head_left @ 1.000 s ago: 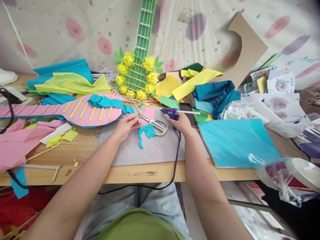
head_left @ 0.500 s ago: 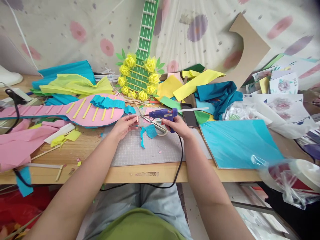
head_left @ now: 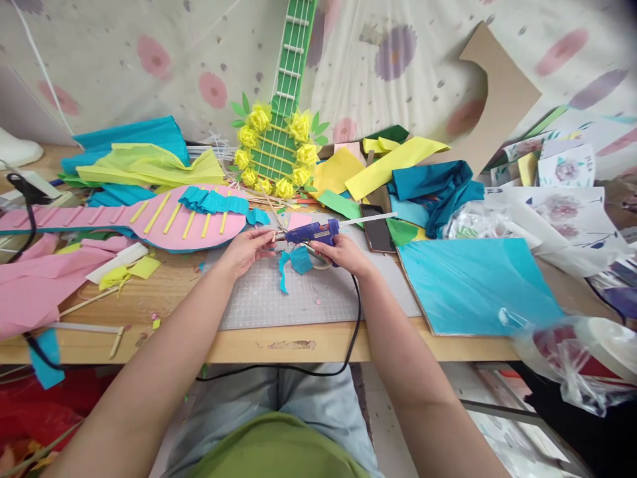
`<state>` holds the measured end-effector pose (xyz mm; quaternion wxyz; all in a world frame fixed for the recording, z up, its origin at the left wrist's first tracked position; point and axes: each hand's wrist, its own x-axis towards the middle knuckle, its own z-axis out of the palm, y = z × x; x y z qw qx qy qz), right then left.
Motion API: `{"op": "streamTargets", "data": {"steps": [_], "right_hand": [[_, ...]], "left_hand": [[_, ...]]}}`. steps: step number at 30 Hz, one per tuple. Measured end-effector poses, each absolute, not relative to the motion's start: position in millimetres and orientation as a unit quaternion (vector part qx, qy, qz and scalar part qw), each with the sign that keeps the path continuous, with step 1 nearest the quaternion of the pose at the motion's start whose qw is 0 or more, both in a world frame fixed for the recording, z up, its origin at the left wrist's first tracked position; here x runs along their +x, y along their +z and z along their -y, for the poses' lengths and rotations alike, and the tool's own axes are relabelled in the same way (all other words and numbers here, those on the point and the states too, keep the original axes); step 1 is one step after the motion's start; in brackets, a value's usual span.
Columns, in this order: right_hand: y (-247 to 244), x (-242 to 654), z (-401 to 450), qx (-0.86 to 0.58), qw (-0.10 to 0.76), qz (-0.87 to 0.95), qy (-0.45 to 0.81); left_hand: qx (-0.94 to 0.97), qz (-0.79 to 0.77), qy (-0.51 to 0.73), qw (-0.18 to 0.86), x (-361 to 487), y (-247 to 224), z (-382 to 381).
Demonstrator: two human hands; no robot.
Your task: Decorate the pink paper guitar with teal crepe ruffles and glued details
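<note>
A purple hot glue gun (head_left: pixel 313 232) with a white glue stick poking from its back is gripped in my right hand (head_left: pixel 343 253). Its nozzle points left, at the fingertips of my left hand (head_left: pixel 249 251). Those left fingers are pinched together on something small and pale that I cannot make out. Beneath the glue gun, scissors (head_left: pixel 322 264) lie partly hidden on the grey cutting mat (head_left: pixel 269 309), beside scraps of blue crepe paper (head_left: pixel 300 259). Just left of my left hand rests a pink guitar-shaped cutout (head_left: pixel 169 232) with yellow strips and a blue ruffle.
A green paper guitar with yellow flowers (head_left: pixel 283 143) leans at the back. A phone (head_left: pixel 378 234) and a blue sheet (head_left: pixel 478 285) lie to the right. Pink crepe paper (head_left: pixel 34 292) covers the left side. The glue gun's black cord (head_left: pixel 355 325) hangs over the front edge.
My right hand has brought the glue gun left and slightly down, so its nozzle is closer to my left fingertips. My left hand has hardly moved.
</note>
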<state>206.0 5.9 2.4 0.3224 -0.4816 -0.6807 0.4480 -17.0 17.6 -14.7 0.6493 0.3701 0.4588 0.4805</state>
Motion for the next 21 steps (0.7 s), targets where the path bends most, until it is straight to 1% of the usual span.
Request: {"op": "streamTargets", "data": {"steps": [21], "right_hand": [[5.2,205.0,-4.6,-0.465,0.337,0.685,0.447]], "left_hand": [[0.386,-0.468,0.465,0.645,-16.3,-14.3,-16.2]]}}
